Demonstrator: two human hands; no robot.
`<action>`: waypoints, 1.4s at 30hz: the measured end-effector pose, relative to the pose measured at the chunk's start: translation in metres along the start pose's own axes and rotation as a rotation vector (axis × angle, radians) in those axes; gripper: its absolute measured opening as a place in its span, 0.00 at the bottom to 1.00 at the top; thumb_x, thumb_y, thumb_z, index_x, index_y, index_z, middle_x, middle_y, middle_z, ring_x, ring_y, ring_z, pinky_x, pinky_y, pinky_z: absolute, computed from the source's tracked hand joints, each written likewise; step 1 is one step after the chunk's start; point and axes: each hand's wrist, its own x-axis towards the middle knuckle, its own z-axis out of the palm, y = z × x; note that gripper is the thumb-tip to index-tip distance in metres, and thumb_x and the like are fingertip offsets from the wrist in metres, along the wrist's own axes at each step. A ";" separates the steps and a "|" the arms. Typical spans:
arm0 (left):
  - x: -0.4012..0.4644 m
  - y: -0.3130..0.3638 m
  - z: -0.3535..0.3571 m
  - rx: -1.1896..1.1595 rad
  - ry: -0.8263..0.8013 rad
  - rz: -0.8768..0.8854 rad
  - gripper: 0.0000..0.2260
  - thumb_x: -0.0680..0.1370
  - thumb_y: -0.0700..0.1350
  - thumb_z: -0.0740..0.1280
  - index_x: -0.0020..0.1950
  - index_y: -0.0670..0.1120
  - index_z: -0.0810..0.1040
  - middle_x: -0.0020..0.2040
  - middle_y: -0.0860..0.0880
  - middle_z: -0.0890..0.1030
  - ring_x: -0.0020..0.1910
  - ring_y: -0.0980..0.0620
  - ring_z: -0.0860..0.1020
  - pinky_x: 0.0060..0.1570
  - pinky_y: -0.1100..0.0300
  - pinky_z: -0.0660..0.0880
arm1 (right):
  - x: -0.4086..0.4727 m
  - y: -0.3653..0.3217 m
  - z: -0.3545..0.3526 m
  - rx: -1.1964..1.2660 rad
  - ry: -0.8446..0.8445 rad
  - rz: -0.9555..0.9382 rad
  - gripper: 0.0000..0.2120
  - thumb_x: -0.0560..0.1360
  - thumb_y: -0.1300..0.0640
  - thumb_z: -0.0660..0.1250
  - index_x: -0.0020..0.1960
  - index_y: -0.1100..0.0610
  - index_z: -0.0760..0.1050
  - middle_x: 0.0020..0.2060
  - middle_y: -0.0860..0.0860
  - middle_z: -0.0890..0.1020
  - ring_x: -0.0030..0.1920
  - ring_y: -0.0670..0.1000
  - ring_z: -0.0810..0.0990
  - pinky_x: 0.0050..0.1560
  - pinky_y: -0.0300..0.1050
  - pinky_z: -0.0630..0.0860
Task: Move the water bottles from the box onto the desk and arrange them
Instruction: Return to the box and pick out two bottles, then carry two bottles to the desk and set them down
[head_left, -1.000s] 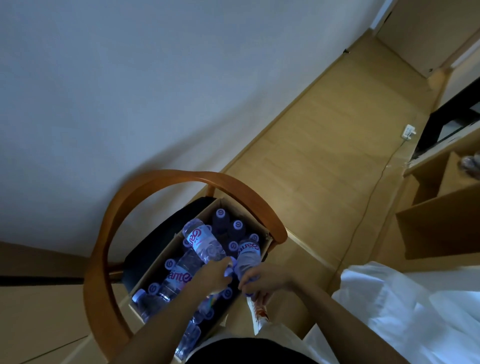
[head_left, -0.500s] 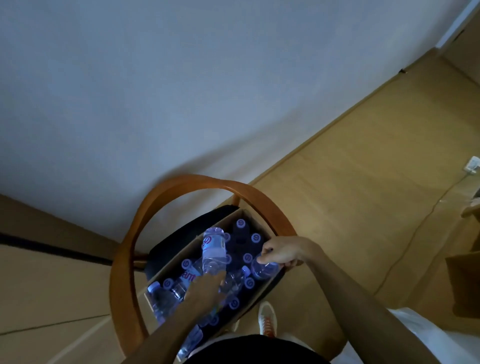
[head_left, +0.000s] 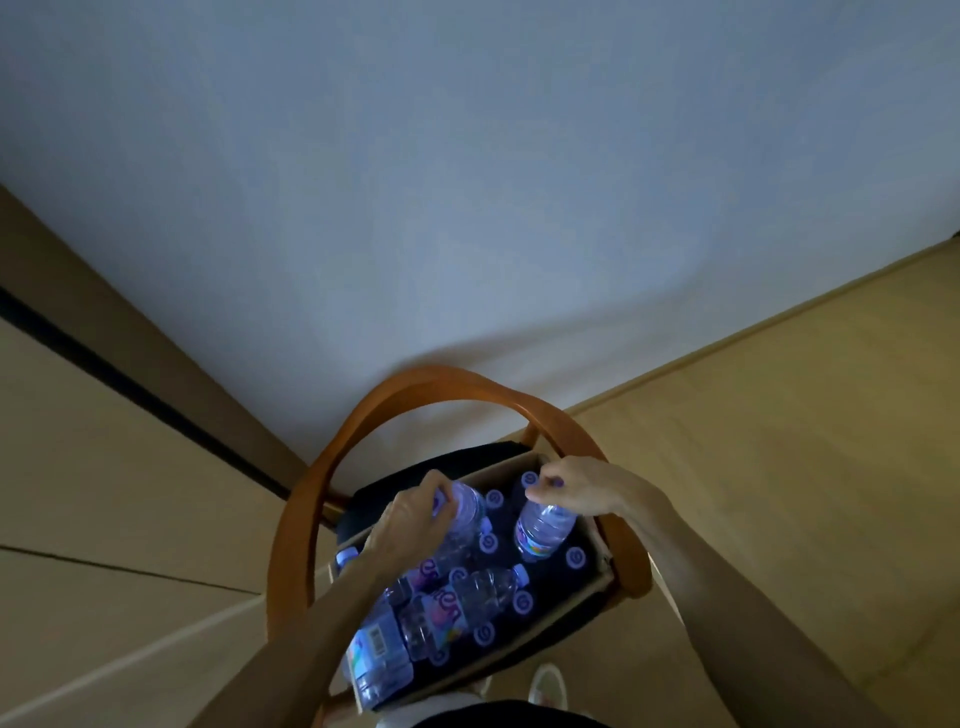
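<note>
- Left hand (head_left: 415, 514) wrapped round the neck end of a water bottle (head_left: 465, 512), fingers curled over the cap area; bottle tilted, raised partly above the rest.
- Right hand (head_left: 576, 491) pinching the cap end of a second bottle (head_left: 545, 530), fingertips closed on the top; body hanging below the hand, roughly upright, base apparently just above the upright caps beneath, contact unclear.
- Both grips at the neck: likely because the caps are the only reachable part in a packed box, and a neck hold allows a straight lift out.
- Cardboard box (head_left: 597, 584) sitting on the dark seat of a wooden chair (head_left: 436, 379), inside the curved backrest hoop. Probably parked there for reach at standing height.
- Inside the box: a lower layer of upright bottles showing as round purple caps (head_left: 575, 557), plus several loose bottles (head_left: 483, 592) lying on their sides across the top. Loose ones near the left forearm; could roll or shift once the neighbours come out.
- Desk not in view; no bottles visible outside the box.
- Step in hand, by judgement: two-at-a-time lift, early in the job given how full the box looks.
- Next move needs clearance past the backrest hoop on the right side; right wrist close to it.
- Dim lighting, labels blurred; exact bottle count unreadable.
- Pale wall (head_left: 467, 182) behind, wood-tone floor (head_left: 805, 441) to the right.
</note>
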 end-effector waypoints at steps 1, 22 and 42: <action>0.003 0.003 -0.002 -0.016 0.016 -0.004 0.03 0.81 0.50 0.61 0.49 0.53 0.67 0.31 0.49 0.76 0.25 0.54 0.71 0.28 0.55 0.71 | -0.003 -0.001 0.000 -0.015 0.043 -0.015 0.17 0.76 0.34 0.59 0.39 0.45 0.71 0.35 0.44 0.75 0.39 0.46 0.76 0.39 0.43 0.68; -0.148 0.022 -0.184 -0.104 0.807 -0.157 0.03 0.75 0.45 0.68 0.43 0.53 0.77 0.35 0.57 0.81 0.34 0.65 0.77 0.30 0.75 0.68 | -0.027 -0.183 -0.022 -0.426 0.826 -0.701 0.10 0.73 0.49 0.67 0.47 0.55 0.72 0.27 0.54 0.78 0.29 0.62 0.77 0.31 0.46 0.70; -0.539 -0.119 -0.353 -0.091 1.445 -0.416 0.03 0.71 0.54 0.67 0.38 0.59 0.78 0.32 0.66 0.78 0.30 0.68 0.76 0.28 0.73 0.69 | -0.093 -0.623 0.166 -0.167 0.608 -1.132 0.09 0.72 0.48 0.66 0.41 0.53 0.72 0.35 0.50 0.80 0.39 0.58 0.78 0.42 0.50 0.76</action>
